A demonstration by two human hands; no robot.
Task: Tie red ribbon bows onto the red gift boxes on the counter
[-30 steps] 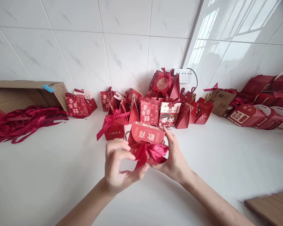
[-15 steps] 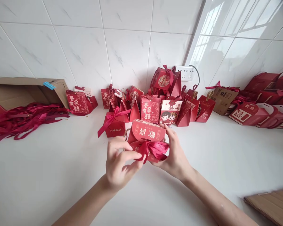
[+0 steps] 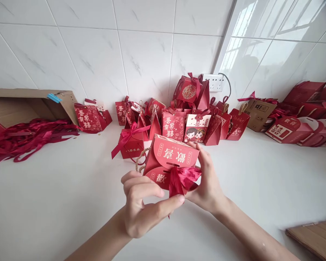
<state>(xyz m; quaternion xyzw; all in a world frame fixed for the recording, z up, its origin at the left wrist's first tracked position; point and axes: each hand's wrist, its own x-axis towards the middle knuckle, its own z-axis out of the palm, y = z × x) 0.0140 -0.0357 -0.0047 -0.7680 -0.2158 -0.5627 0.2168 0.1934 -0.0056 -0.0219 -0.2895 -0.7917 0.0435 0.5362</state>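
Note:
A red gift box (image 3: 176, 154) with white lettering and a tan rope handle (image 3: 139, 163) is held up above the counter, tilted. My right hand (image 3: 206, 181) grips it from the right side, fingers behind and thumb below. A shiny dark-red ribbon bow (image 3: 186, 177) is on its front. At the lower left of the box is my left hand (image 3: 145, 203), index finger and thumb spread apart. The thumb tip touches the hanging tail of the bow. Whether its curled back fingers touch the box cannot be made out.
Behind stand several finished-looking red boxes (image 3: 174, 125), one smaller box with a bow (image 3: 132, 143) nearest. Left are loose ribbons (image 3: 35, 136) and an open carton (image 3: 35, 95). More red boxes (image 3: 290, 130) stand at right. Flat cardboard (image 3: 315, 237) lies front right.
The gift box has turned and shifted slightly right, showing its left side and rope handle more. My left thumb and index finger have spread, and the hand has moved down and right.

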